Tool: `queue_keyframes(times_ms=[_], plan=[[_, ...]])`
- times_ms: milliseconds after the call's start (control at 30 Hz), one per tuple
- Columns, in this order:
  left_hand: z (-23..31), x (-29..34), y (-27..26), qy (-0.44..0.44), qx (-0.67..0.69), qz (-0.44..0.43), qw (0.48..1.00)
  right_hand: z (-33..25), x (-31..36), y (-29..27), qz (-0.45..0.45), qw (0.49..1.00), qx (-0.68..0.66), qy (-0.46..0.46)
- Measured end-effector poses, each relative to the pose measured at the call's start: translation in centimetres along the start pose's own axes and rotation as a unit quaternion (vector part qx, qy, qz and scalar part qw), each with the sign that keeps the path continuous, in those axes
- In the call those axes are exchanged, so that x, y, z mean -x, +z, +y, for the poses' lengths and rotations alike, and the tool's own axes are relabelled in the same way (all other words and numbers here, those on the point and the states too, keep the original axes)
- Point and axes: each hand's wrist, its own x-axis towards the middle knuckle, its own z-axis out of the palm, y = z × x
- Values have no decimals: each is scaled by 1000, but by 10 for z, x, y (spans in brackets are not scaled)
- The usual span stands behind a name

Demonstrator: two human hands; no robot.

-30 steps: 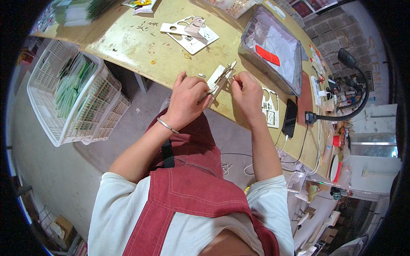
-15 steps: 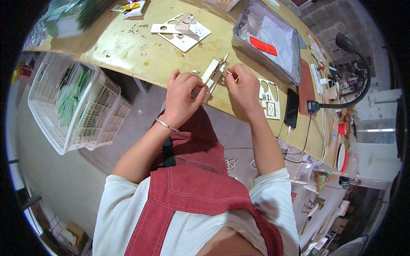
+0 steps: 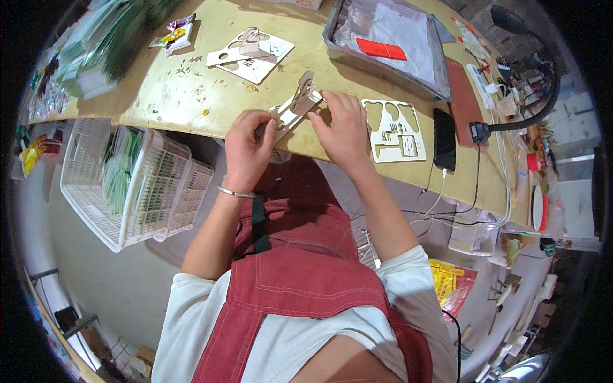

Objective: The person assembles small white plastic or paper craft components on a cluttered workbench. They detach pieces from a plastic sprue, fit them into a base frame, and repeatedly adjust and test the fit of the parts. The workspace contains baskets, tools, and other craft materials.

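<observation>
Over the table's near edge, a small assembly of thin pale cut-out wooden pieces (image 3: 295, 110) is held between my two hands. Its flat strip slants up to the right, and a rounded piece stands up from it. My left hand (image 3: 250, 143) is closed, thumb and fingers pinching the strip's lower left end. At the upper right end, my right hand (image 3: 343, 131) grips the assembly between thumb and fingers. The fingertips partly hide both ends. Right of my right hand lies a flat cut-out wooden sheet (image 3: 373, 131) with several shaped openings.
Further back lie another cut-out sheet with pieces on it (image 3: 255, 71) and a grey tray (image 3: 389, 71) holding a red packet. A black phone (image 3: 444, 140) with a cable, a lamp (image 3: 533, 121) and wrapped packs (image 3: 179, 37) are around. White baskets (image 3: 121, 223) stand at left.
The assembly has been turned, its rounded piece now upright. My right hand has shifted from pinching a small pale piece to gripping the assembly's end. The whole view has swung slightly.
</observation>
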Motion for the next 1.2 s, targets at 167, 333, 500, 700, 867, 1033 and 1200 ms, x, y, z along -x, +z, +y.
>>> queue_keyframes(times_ms=[167,333,500,700,867,1033,1200], plan=[[1,0,-3,-22,-25,-25,999,3,4,9,4,999,14,-34],[7,-2,-1,1,-30,-14,999,0,4,8,15,997,36,-67],[-1,1,-5,-6,-29,-29,999,-2,4,9,20,997,40,-67],[2,5,-11,-39,-17,-31,999,1,5,10,30,997,19,-63],[14,-1,-7,-55,20,-19,998,0,4,8,27,998,19,-59],[13,-3,1,-65,24,-22,997,0,4,9,26,998,12,-57],[6,-6,12,-14,-89,15,996,0,5,9,14,998,20,-52]])
